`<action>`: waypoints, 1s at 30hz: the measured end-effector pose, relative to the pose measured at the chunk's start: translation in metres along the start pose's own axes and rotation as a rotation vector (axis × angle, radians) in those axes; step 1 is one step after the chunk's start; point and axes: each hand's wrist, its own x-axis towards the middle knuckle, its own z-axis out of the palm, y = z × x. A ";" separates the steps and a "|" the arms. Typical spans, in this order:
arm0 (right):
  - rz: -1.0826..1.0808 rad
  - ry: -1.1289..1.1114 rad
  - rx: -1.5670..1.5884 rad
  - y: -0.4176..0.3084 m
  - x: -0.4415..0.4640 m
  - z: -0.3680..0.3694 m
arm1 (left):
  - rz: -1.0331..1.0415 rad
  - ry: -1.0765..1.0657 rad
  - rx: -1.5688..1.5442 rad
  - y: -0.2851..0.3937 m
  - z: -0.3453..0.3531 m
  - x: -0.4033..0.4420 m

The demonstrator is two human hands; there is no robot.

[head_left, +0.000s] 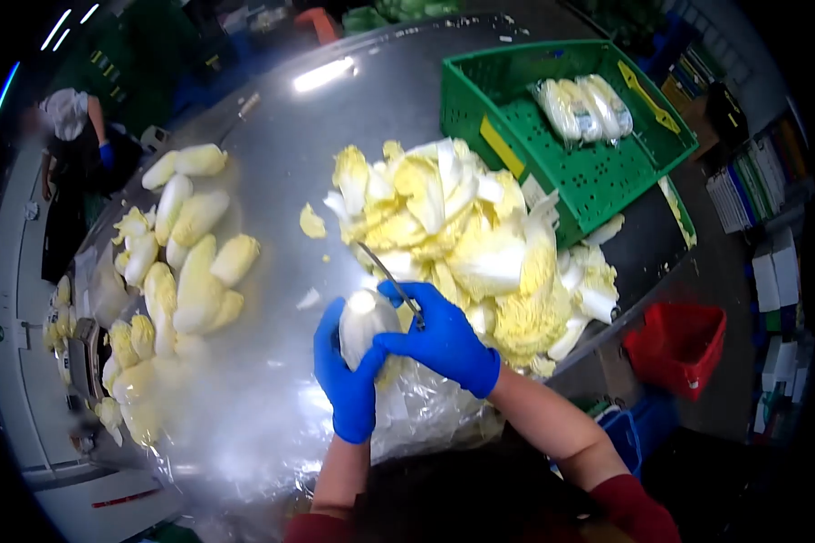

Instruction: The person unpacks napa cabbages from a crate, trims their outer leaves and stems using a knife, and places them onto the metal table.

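- A worker's blue-gloved left hand curls around a head of napa cabbage, held above the near part of a metal table, its pale, shiny end facing up.
- The right hand, gloved to match, closes on a slim knife, its thumb against the cabbage; the blade slants up and away, toward the leaf pile.
- Just beyond the hands, a heap of loose yellow-white cabbage leaves spreads over the tabletop.
- To the left, whole cabbage heads lie in a loose cluster, well apart from the heap.
- Behind the leaves at right, a green plastic crate holds clear-wrapped cabbages.
- Crumpled clear plastic film lies below the hands.
- At far left, a co-worker stands past the table, one blue glove visible.
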 end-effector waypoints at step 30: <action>-0.100 -0.143 0.082 -0.052 -0.022 0.001 | 0.070 -0.047 -0.079 0.039 -0.034 0.002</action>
